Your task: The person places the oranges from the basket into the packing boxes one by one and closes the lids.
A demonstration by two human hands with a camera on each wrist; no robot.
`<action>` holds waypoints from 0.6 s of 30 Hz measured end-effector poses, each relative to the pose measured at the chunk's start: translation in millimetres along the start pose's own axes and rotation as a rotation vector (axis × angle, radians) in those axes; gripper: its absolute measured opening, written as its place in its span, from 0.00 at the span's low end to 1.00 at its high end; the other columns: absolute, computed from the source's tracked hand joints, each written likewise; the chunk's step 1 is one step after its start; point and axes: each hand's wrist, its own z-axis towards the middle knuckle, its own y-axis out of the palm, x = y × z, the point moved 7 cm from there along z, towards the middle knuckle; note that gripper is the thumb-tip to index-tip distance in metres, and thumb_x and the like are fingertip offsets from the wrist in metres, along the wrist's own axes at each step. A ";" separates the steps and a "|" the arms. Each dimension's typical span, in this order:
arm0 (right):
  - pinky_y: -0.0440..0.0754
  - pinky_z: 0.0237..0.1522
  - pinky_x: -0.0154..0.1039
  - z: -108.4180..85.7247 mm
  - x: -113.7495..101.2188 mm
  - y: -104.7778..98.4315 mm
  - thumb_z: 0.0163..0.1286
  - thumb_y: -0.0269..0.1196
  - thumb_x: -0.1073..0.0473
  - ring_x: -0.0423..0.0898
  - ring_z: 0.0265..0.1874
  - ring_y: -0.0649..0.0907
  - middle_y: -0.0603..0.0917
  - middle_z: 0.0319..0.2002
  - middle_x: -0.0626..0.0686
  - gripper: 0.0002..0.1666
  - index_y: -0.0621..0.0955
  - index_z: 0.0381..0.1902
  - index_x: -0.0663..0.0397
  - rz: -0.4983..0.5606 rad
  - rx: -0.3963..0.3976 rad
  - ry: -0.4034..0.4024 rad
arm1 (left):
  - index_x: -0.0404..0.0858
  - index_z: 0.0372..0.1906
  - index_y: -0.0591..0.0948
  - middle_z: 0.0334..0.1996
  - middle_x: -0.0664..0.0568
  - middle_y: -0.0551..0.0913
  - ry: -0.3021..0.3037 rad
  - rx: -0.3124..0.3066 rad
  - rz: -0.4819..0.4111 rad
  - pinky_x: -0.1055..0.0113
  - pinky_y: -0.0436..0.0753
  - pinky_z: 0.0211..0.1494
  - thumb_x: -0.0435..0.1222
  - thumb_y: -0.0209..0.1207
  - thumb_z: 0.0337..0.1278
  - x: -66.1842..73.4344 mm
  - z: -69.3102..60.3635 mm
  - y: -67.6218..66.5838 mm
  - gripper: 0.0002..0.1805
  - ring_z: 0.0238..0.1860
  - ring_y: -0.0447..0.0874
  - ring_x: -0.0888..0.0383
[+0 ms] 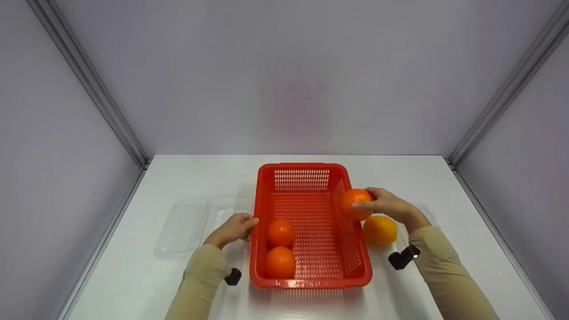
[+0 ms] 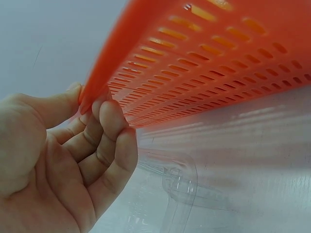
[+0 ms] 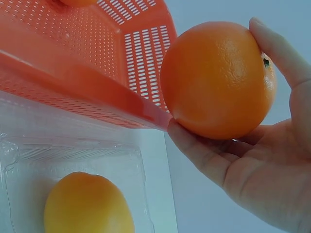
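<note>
A red perforated plastic basket (image 1: pixel 311 282) stands mid-table with two oranges, one orange (image 1: pixel 280 233) behind the other orange (image 1: pixel 280 262), along its left side. My left hand (image 1: pixel 234 229) pinches the basket's left rim between thumb and fingers, as the left wrist view also shows. Over the basket's right rim, my right hand (image 1: pixel 389 205) grips another orange (image 3: pixel 216 80), thumb on one side and fingers on the other. Just below that hand sits a yellower orange fruit (image 1: pixel 380 230) in a clear plastic container (image 3: pixel 143 187).
A clear plastic clamshell (image 1: pixel 182 226) lies open on the white table (image 1: pixel 120 266), left of the basket and partly behind the left hand. Pale panels (image 1: pixel 293 80) enclose the table at the back and both sides.
</note>
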 end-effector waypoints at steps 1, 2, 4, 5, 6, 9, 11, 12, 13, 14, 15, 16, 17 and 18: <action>0.75 0.57 0.41 0.2 0.4 -0.4 0.64 0.63 0.45 0.47 0.48 0.78 0.79 0.52 0.58 0.39 0.67 0.63 0.64 0.001 0.002 -0.001 | 0.24 0.46 0.74 0.20 0.57 0.73 -0.001 0.000 -0.004 0.73 0.81 0.32 0.38 0.47 0.73 -3.4 2.1 -0.2 0.17 0.23 0.73 0.65; 0.75 0.57 0.40 0.5 1.4 -1.0 0.64 0.63 0.45 0.47 0.48 0.78 0.79 0.52 0.58 0.39 0.67 0.63 0.65 0.003 0.003 -0.003 | 0.25 0.46 0.74 0.20 0.58 0.73 -0.002 -0.001 -0.006 0.74 0.80 0.32 0.38 0.47 0.73 -7.9 5.2 -0.2 0.17 0.23 0.73 0.65; 0.75 0.57 0.40 0.5 2.7 -1.9 0.64 0.63 0.46 0.47 0.49 0.78 0.79 0.52 0.58 0.39 0.66 0.63 0.65 0.005 0.004 -0.004 | 0.25 0.47 0.74 0.21 0.58 0.73 -0.005 -0.003 -0.010 0.74 0.80 0.32 0.38 0.47 0.73 -7.9 4.9 0.0 0.17 0.23 0.73 0.66; 0.75 0.57 0.40 0.0 3.5 -2.5 0.64 0.63 0.45 0.47 0.49 0.78 0.79 0.53 0.59 0.40 0.66 0.64 0.65 0.006 0.008 0.001 | 0.25 0.47 0.74 0.21 0.58 0.73 -0.005 -0.003 -0.012 0.74 0.80 0.32 0.38 0.46 0.73 -7.7 4.6 0.1 0.17 0.23 0.73 0.66; 0.75 0.57 0.41 -0.2 4.4 -3.0 0.64 0.63 0.45 0.47 0.50 0.78 0.78 0.54 0.59 0.40 0.66 0.64 0.64 0.005 0.012 0.007 | 0.25 0.47 0.74 0.20 0.58 0.74 -0.002 -0.003 -0.014 0.74 0.80 0.32 0.38 0.46 0.73 -6.8 4.1 0.2 0.18 0.23 0.73 0.66; 0.74 0.59 0.43 -1.4 6.1 -4.5 0.63 0.63 0.43 0.49 0.52 0.77 0.78 0.55 0.60 0.41 0.65 0.65 0.63 -0.005 0.020 0.020 | 0.24 0.48 0.74 0.20 0.59 0.74 -0.003 -0.003 -0.020 0.73 0.80 0.31 0.38 0.46 0.73 -5.5 3.3 1.2 0.18 0.22 0.73 0.66; 0.74 0.61 0.46 -2.0 6.7 -5.6 0.63 0.63 0.43 0.50 0.53 0.77 0.77 0.56 0.60 0.42 0.65 0.65 0.63 -0.009 0.022 0.021 | 0.23 0.48 0.74 0.20 0.59 0.73 -0.006 0.000 -0.019 0.73 0.80 0.32 0.38 0.46 0.73 -5.5 3.1 1.5 0.19 0.22 0.73 0.66; 0.74 0.62 0.48 -2.2 6.9 -6.1 0.63 0.63 0.43 0.50 0.54 0.77 0.77 0.56 0.61 0.42 0.65 0.66 0.63 -0.013 0.023 0.021 | 0.23 0.48 0.74 0.20 0.58 0.73 -0.009 0.002 -0.020 0.72 0.80 0.32 0.38 0.47 0.73 -5.9 3.1 1.4 0.18 0.22 0.73 0.65; 0.74 0.63 0.49 -2.5 7.3 -6.6 0.63 0.63 0.43 0.50 0.54 0.77 0.77 0.57 0.61 0.42 0.65 0.66 0.63 -0.016 0.024 0.020 | 0.23 0.48 0.74 0.20 0.58 0.73 -0.011 0.003 -0.018 0.72 0.80 0.32 0.38 0.47 0.73 -6.3 3.1 1.4 0.19 0.22 0.73 0.65; 0.73 0.63 0.50 -2.8 7.5 -6.9 0.63 0.63 0.43 0.51 0.54 0.77 0.77 0.57 0.61 0.42 0.65 0.66 0.63 -0.018 0.023 0.018 | 0.24 0.47 0.74 0.20 0.58 0.73 -0.010 0.003 -0.022 0.72 0.80 0.32 0.39 0.47 0.73 -6.7 3.1 1.2 0.18 0.22 0.73 0.65; 0.73 0.64 0.51 -2.9 8.1 -7.3 0.63 0.63 0.43 0.51 0.54 0.77 0.77 0.57 0.61 0.42 0.65 0.66 0.63 -0.017 0.024 0.019 | 0.24 0.46 0.75 0.20 0.58 0.74 0.001 0.003 -0.027 0.72 0.81 0.32 0.39 0.48 0.72 -7.2 3.3 0.7 0.18 0.22 0.73 0.65; 0.73 0.64 0.51 -3.0 8.8 -7.7 0.63 0.63 0.42 0.51 0.54 0.76 0.77 0.57 0.61 0.42 0.65 0.66 0.62 -0.016 0.025 0.021 | 0.26 0.45 0.76 0.20 0.58 0.74 0.005 0.003 -0.035 0.72 0.81 0.32 0.40 0.48 0.72 -7.7 3.3 0.3 0.18 0.22 0.73 0.65; 0.72 0.64 0.52 -3.2 9.9 -8.2 0.63 0.63 0.42 0.51 0.54 0.76 0.77 0.57 0.60 0.42 0.65 0.66 0.62 -0.015 0.029 0.025 | 0.27 0.43 0.76 0.20 0.58 0.74 0.011 0.002 -0.041 0.72 0.81 0.32 0.41 0.49 0.72 -8.2 3.3 -0.1 0.18 0.22 0.74 0.65; 0.72 0.64 0.52 -3.4 10.8 -8.6 0.63 0.63 0.42 0.51 0.54 0.76 0.77 0.57 0.60 0.42 0.65 0.65 0.62 -0.016 0.029 0.024 | 0.29 0.41 0.77 0.20 0.58 0.75 0.042 -0.011 -0.054 0.73 0.81 0.30 0.43 0.50 0.71 -9.3 4.4 -0.3 0.18 0.22 0.74 0.65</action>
